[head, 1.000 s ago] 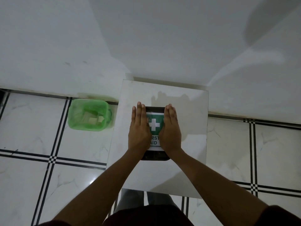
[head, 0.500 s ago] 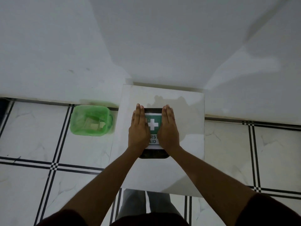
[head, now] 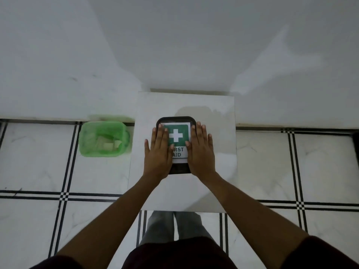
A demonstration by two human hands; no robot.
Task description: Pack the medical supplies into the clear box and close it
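Closing step. Box (head: 175,144), lid with first-aid label (head: 177,140) on top, sits mid-tabletop (head: 213,181). Left hand (head: 158,152) and right hand (head: 202,152) lie flat, fingers extended, on the lid's left and right edges; grip released, grasping nothing. Green bin (head: 104,141) on the floor, left of the box. Next, probably: press evenly until the lid seats, check the corners.

Between the fingers: matt paper label (head: 177,140) on dark plastic lid (head: 174,119); glossy marble-look table (head: 213,171); translucent green plastic basket (head: 85,136).
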